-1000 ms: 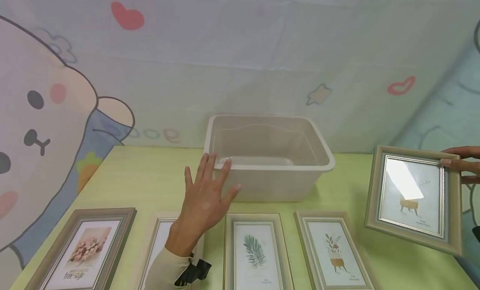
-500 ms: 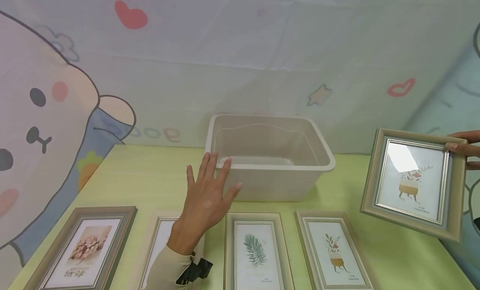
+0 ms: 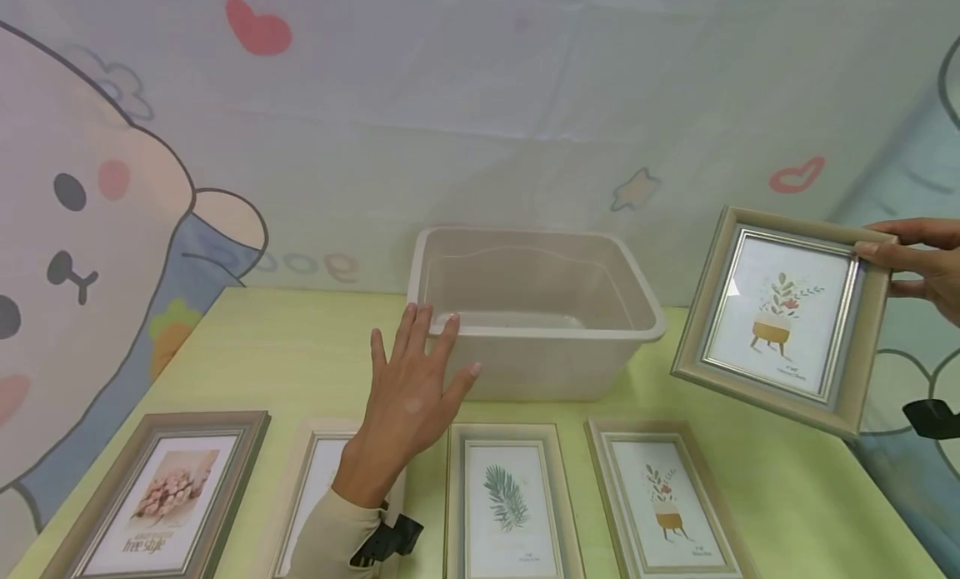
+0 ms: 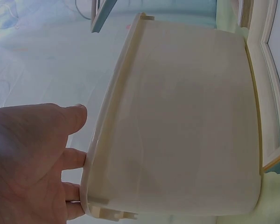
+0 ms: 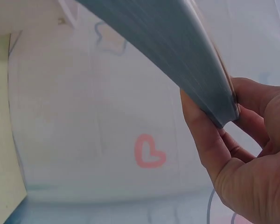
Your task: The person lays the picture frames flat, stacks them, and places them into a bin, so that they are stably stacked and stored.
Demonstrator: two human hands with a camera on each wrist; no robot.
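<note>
head view alone shows right hand (image 3: 918, 262) pinching the raised frame (image 3: 783, 319), left hand (image 3: 408, 396) flat against bin (image 3: 536, 312).

Readable writing on the frames and the wall

The print in the leftmost picture frame (image 3: 153, 500) on the worktop (image 3: 300, 354) reads "free style" under a pale bouquet. The backdrop (image 3: 480, 129) behind carries faded letters that look like "goog" beside the cartoon bear. Small caption lines sit under the plants in the leaf frame (image 3: 506, 508), the potted-plant frame (image 3: 663, 504) and the held frame (image 3: 780, 316), all too small to read.
</note>
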